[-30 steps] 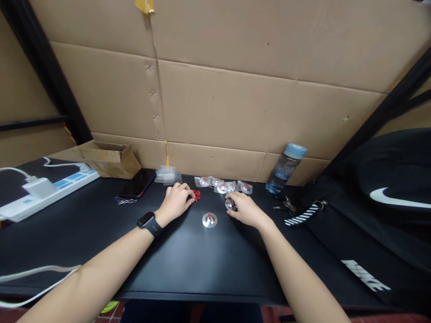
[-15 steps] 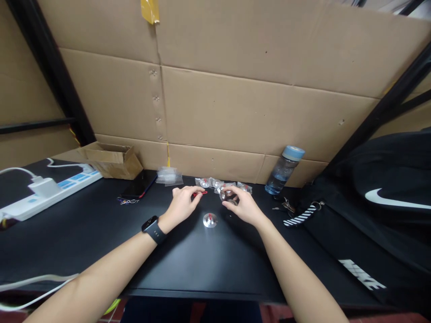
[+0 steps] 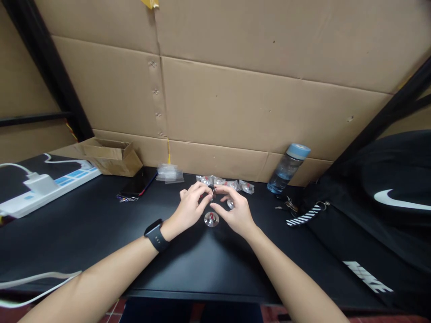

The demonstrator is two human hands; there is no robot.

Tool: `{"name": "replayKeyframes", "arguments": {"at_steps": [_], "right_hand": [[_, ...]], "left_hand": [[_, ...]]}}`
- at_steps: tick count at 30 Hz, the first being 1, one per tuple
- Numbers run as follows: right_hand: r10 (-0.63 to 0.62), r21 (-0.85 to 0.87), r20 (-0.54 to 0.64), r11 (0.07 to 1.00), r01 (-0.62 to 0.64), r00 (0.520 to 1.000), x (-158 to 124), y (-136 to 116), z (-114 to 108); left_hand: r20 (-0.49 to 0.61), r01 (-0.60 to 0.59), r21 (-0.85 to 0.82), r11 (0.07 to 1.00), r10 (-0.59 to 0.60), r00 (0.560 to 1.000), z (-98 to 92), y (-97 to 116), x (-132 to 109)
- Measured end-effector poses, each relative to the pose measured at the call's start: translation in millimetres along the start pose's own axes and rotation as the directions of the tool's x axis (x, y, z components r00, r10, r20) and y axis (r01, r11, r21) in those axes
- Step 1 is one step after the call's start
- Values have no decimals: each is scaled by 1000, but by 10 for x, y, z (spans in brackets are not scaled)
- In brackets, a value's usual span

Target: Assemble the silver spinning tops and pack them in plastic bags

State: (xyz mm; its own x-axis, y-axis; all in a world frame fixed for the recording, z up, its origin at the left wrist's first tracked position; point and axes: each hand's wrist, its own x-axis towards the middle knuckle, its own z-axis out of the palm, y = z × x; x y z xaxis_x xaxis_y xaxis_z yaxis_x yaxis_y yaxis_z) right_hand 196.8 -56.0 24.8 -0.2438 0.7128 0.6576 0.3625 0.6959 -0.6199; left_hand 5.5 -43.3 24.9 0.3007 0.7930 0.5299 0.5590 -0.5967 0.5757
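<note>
My left hand (image 3: 193, 206) is closed in a pinch, its fingertips at the red cord, which is mostly hidden now. Facing it, my right hand (image 3: 237, 213) grips a small shiny finger cymbal (image 3: 213, 194) by its rim, seen nearly edge-on between the two hands. On the black table just below them lies another finger cymbal (image 3: 211, 219), dome up with a red loop at its centre. Part of a further silvery disc (image 3: 230, 204) shows behind my right fingers. Several cymbals in clear plastic wrap (image 3: 246, 186) lie in a row behind my hands.
Along the back are a small open cardboard box (image 3: 116, 157), a phone (image 3: 138, 181), clear plastic bags (image 3: 169, 173) and a water bottle (image 3: 288, 168). A power strip (image 3: 63, 184) lies left. Keys (image 3: 290, 204) and a black bag (image 3: 377, 224) occupy the right side.
My right hand has moved left, bringing its cymbal up against the fingers of my left hand. The red cord that showed at the left fingertips is now mostly covered. The view has shifted slightly.
</note>
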Motion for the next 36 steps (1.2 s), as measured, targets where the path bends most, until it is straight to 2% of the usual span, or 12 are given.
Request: {"name": "replayKeyframes", "arguments": {"at_steps": [11,16,20,23,26,30,34,36], "right_hand": [[76,-5,54,997,-76,996,-8,-64,-16],[164,172,23,971,-166,986,-35,-44,50],[257,337,41,906,-256,965,-53,-17,107],[295,382,80,873,-303,952,-45,3,107],[269,280,100,916,-287,958,-21,13,68],[169,56,104,983,-175,980,5,6,9],[105,-108,118,990,-92,987,3,4,-26],[74,-189,137,981,-47,988,-5,9,-37]], "left_hand": [[-32,-43,144,989,48,998,9,26,-44],[-112,-127,280,952,163,980,3,0,-55],[-112,-211,387,898,273,955,-37,11,-64],[-135,-214,386,898,284,949,-56,28,-65],[-173,-157,347,925,228,958,-47,36,-61],[-140,-145,293,945,192,971,-34,38,-59],[-140,-73,181,981,100,985,-73,55,-54],[-96,-57,144,988,71,993,-92,60,-49]]}}
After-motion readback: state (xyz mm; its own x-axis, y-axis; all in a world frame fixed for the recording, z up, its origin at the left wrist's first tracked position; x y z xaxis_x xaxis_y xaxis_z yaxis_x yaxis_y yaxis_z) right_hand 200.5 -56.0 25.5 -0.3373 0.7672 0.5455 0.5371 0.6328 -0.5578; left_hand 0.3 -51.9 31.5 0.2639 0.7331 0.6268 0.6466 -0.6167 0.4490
